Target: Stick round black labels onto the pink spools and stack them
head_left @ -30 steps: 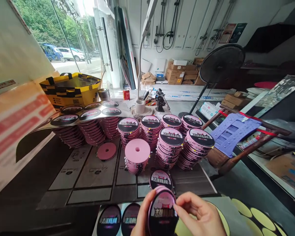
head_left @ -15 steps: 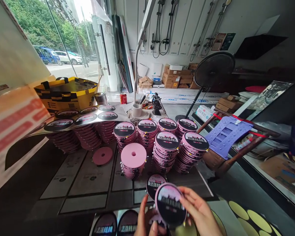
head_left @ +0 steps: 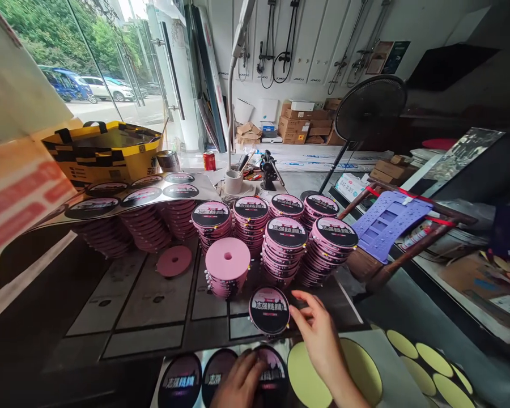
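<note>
- From the head view, I see the right hand [head_left: 317, 326] unclenched, thumb and fingers parted, at the right edge of a labelled pink disc [head_left: 269, 310]
- That disc sits label up, close in front of the tall stacks of pink discs [head_left: 285, 255]
- The left hand [head_left: 238, 382] rests over a black label [head_left: 276, 377] on the label sheet [head_left: 393, 358]; whether its fingers pinch anything, I can't tell
- Yellow circles [head_left: 304, 371] show on that sheet, the right forearm passing above them
</note>
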The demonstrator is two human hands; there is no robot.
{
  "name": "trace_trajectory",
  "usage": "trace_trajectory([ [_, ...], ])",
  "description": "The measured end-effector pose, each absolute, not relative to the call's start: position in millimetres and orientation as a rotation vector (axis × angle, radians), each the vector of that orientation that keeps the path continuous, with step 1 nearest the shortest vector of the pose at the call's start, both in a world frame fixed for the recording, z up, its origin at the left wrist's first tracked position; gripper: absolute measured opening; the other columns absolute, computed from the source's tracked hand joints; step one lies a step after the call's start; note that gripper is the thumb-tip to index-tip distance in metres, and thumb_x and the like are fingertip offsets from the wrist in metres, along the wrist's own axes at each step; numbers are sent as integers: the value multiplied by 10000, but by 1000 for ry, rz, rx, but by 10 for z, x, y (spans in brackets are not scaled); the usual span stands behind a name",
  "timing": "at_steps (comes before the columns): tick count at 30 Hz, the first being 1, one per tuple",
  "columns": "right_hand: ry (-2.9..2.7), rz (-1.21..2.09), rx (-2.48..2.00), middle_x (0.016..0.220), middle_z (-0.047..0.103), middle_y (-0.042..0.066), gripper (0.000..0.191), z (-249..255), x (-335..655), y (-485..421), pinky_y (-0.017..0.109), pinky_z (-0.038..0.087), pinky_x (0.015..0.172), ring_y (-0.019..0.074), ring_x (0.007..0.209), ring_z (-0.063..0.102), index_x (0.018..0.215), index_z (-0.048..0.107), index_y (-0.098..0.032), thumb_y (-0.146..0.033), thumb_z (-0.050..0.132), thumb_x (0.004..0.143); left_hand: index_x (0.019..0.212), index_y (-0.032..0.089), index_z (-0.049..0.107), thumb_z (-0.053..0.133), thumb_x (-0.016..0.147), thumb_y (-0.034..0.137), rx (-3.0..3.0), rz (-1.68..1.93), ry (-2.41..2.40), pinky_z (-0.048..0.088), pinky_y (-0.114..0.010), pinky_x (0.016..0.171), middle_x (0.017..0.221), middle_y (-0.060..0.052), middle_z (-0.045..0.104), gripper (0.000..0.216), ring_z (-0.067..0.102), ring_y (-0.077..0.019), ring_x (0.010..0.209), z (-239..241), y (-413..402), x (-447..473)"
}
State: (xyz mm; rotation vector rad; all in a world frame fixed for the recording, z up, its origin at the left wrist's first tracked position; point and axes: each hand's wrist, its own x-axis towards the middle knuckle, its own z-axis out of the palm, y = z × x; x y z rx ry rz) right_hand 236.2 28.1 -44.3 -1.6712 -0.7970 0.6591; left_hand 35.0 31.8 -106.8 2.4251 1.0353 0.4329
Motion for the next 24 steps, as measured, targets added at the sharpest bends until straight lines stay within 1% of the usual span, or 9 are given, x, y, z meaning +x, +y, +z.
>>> trace_trajectory([
  [4,-1052,478,-1770,919,647,79,223,-724,2238,-213,336,495,692,222,757,614,897,651,-221,-375,534,785,1318,251,407,582,632,53,2514,78,844,415,-464,973,1355,-80,483,736,461,-290,1213,-1068,403,537],
  [5,-1148,358,-1797,988,644,90,254,-867,2177,-336,368,484,781,252,888,612,954,644,-229,-370,476,825,1333,250,383,600,639,81,2511,60,851,402,-505,973,1364,-87,471,747,449,-311,1220,-1079,405,569],
  [7,-1314,150,-1871,1197,577,123,372,-1178,2072,-537,460,408,924,321,1130,502,1133,581,-218,-411,441,846,1349,256,356,621,651,119,2510,48,884,363,-570,975,1387,-94,437,759,414,-345,1239,-1118,375,613],
  [9,-1383,95,-1943,1319,483,155,458,-1433,2040,-654,484,374,969,337,1231,406,1255,483,-172,-404,415,866,1367,268,316,634,662,150,2519,35,906,328,-611,975,1425,-102,370,782,374,-365,1260,-1168,306,647],
  [12,-1484,277,-1947,1357,444,170,495,-1569,2164,-700,397,425,958,283,1236,423,1324,390,-127,-355,402,885,1377,270,288,662,658,221,2599,95,955,328,-635,952,1433,-131,340,812,364,-385,1261,-1232,184,714],
  [15,-1485,439,-1934,1325,495,141,472,-1475,2390,-734,341,448,946,247,1206,467,1300,434,-143,-359,416,881,1367,241,322,649,668,250,2696,217,1060,334,-635,941,1391,-161,406,772,392,-380,1245,-1260,115,765],
  [19,-1259,403,-2026,1301,526,114,438,-1455,2606,-949,375,433,965,254,1194,479,1238,516,-179,-396,419,870,1313,289,417,581,704,208,2692,204,1235,331,-632,925,1339,-131,491,636,463,-360,1196,-1265,172,536],
  [22,-1241,410,-2036,1292,539,90,443,-1684,2540,-1147,421,437,955,292,1195,472,1230,537,-227,-415,471,834,1273,258,478,521,745,201,2730,138,1378,292,-619,953,1314,-123,523,533,464,-339,1201,-1240,271,147],
  [24,-1264,441,-2000,1287,542,92,485,-1863,2376,-1219,445,454,928,326,1174,487,1251,522,-239,-417,515,800,1240,235,518,492,766,197,2820,158,1402,362,-542,937,1268,-115,570,476,510,-305,1162,-1172,311,-36],
])
